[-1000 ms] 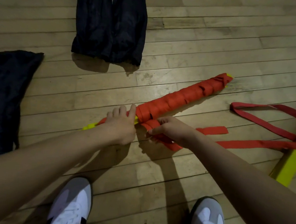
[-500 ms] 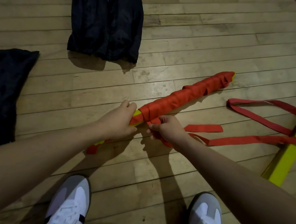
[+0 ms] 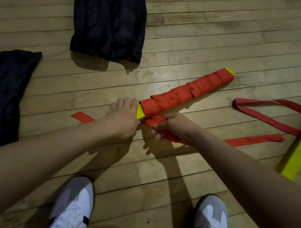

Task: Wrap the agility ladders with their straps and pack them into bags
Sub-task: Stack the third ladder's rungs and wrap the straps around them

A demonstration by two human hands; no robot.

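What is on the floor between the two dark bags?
Nothing: in the head view, only bare wooden floor shows between the left dark bag and the far dark bag.

Left hand (image 3: 121, 118) hides the ladder bundle's (image 3: 182, 95) near end

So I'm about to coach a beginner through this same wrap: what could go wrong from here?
The left hand only steadies the bundle's yellow end, so it may roll and loosen the coils. The strap that the right hand pinches trails slack across the floor and could wind on twisted. Its tail also lies close to the second ladder's loose strap, so the two might tangle.
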